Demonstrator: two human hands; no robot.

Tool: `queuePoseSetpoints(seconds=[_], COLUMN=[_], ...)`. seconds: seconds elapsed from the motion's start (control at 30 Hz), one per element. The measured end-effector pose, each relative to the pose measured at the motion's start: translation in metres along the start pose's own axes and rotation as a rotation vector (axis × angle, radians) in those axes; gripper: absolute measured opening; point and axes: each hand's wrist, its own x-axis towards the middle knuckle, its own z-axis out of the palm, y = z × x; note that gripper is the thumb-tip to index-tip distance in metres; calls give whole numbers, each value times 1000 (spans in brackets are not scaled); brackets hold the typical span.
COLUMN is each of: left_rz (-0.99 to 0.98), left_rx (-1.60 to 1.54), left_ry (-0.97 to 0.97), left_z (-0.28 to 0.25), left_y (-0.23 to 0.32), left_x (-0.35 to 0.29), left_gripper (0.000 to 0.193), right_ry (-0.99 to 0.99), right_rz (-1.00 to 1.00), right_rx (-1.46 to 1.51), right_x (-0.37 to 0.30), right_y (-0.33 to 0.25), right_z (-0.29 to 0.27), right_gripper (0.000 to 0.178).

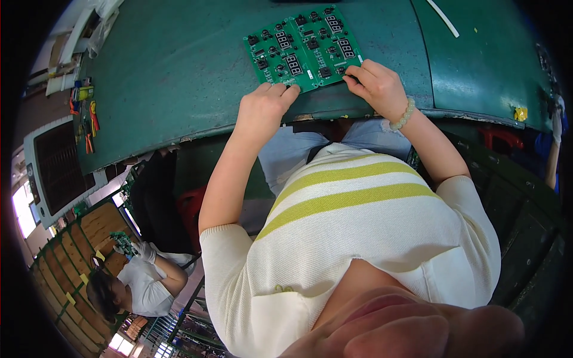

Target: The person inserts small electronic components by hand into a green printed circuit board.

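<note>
A green circuit board panel [307,52] lies tilted on the green tabletop in front of me. It carries several dark digit displays, black push buttons and small parts, and a seam runs down its middle. My left hand [267,108] is closed at the panel's near left edge, the fingertips pressed on its border. At the near right corner, the thumb and forefinger of my right hand [378,89] pinch the panel's edge. A pale bead bracelet circles my right wrist. The undersides of the fingers are partly hidden.
Pliers [94,118] with orange handles and other hand tools lie at the table's left end. A white strip [443,18] rests at the far right, a yellow lump [521,113] near the right edge. At lower left, a gloved co-worker [149,289] holds green boards [123,243].
</note>
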Motion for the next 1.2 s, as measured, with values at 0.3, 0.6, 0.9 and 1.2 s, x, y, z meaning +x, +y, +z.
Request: queuePoseSetpoints(seconds=[0.3,0.6,0.9,1.2], left_rz=[18,1,-10,-171], left_rx=[60,27,22,-523], left_ry=[-70,-3,-1,219], left_z=[7,4,3,13], left_y=[-4,-9,-7,-15], left_x=[-5,1,1,0], left_gripper=[28,26,25,8], right_ry=[-26,-33,-50,-63], right_rz=[-55,-24,43,99], right_rx=[-8,48,151,195], right_x=[-6,2,6,6], right_y=[2,4,5,6], right_z=[11,9,6,3], right_gripper=[16,16,14,11])
